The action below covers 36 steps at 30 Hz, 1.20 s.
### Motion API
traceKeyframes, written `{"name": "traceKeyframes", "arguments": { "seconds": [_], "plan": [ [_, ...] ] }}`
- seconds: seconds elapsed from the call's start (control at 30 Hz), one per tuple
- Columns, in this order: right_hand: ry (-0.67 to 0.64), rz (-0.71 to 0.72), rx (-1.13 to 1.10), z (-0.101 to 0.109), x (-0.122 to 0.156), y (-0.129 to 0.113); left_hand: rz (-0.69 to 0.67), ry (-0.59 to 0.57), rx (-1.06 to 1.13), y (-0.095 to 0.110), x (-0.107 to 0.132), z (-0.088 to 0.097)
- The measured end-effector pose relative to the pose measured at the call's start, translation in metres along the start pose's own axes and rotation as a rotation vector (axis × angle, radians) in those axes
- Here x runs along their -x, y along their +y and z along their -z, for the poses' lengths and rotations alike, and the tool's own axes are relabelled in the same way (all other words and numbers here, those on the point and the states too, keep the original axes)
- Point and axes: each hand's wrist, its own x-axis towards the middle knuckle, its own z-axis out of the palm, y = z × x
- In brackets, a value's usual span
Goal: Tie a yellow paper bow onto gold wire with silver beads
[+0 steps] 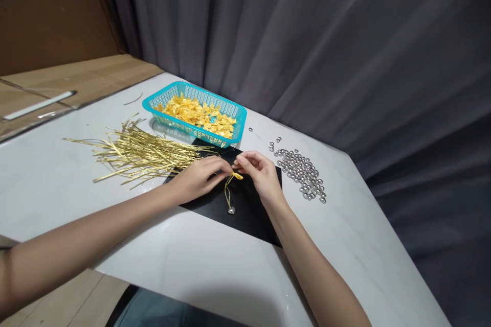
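Observation:
Over a black mat (245,214), my left hand (201,176) and my right hand (261,173) meet with their fingertips pinched close together. Between them is a small yellow ribbon bow (238,176), partly covered by the fingers. A thin yellow cord (227,191) loops down from it, with a silver jingle bell (230,210) at its lower end. Both hands are closed at the bow and the top of its cord; exactly which part each one grips is hidden.
A blue plastic basket (241,127) of yellow bows (187,110) stands behind my hands. Gold twist ties (141,153) lie in a pile to the left. Silver bells (303,171) are scattered to the right. A grey curtain (307,36) hangs along the table's far side.

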Motion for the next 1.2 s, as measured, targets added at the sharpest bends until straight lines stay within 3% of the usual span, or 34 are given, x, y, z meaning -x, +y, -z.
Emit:
{"name": "traceKeyframes", "arguments": {
  "seconds": [0.27,0.67,1.2],
  "plan": [
    [0.067,0.083,0.031,0.005,-0.014,-0.02,-0.025,-0.041,0.055,-0.001,0.001,-0.002],
    [0.061,0.144,0.054,0.001,-0.039,-0.05,-0.051,-0.06,0.112,-0.005,0.005,-0.007],
    [0.061,0.332,0.12,0.009,-0.047,-0.089,-0.051,-0.117,0.106,-0.006,0.004,-0.007]
  ]
}}
